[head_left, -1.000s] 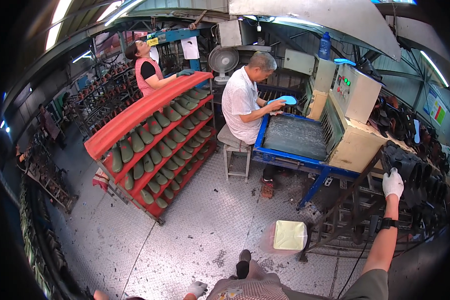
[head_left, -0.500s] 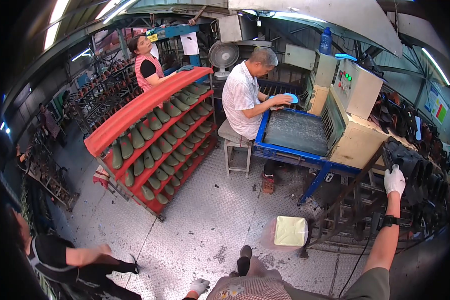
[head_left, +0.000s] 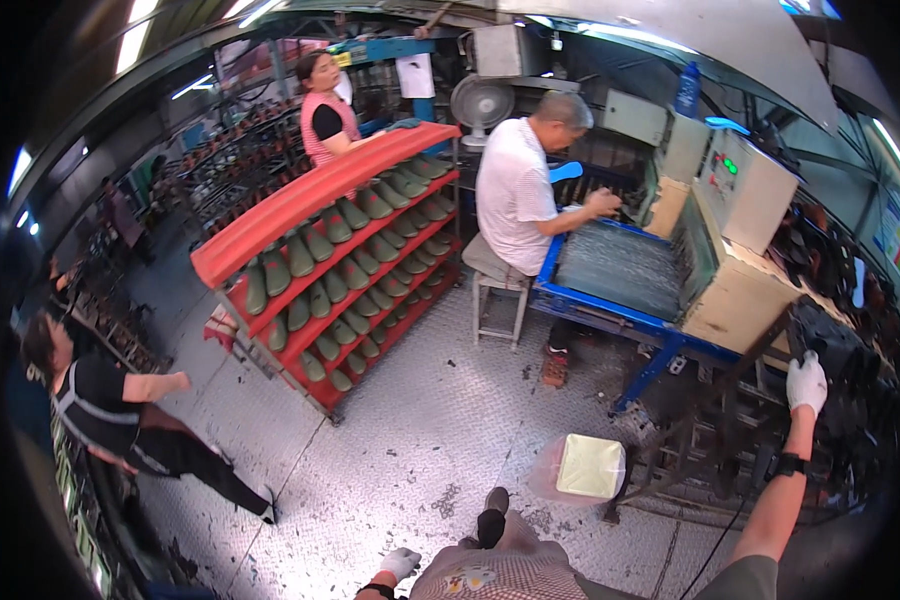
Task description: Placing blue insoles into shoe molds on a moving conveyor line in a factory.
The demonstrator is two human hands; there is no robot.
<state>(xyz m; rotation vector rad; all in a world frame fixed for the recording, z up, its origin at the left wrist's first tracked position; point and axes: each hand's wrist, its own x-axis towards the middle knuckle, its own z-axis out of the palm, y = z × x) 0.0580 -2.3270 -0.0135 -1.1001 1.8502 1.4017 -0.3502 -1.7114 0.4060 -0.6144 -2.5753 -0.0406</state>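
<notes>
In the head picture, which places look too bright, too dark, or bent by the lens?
Head view, upper left: the long white tube light burns out; head view, centre: the grey patterned metal floor carries bright glare; head view, right: black items beside the white-gloved right hand merge in dimness; head view, rim: corners fall to black and straight edges bend.

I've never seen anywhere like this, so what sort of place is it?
Probably a shoemaking workshop: a red rack holds rows of green foot-shaped forms, dark footwear crowds the right side, and a person sits at a blue-framed machine.
</notes>
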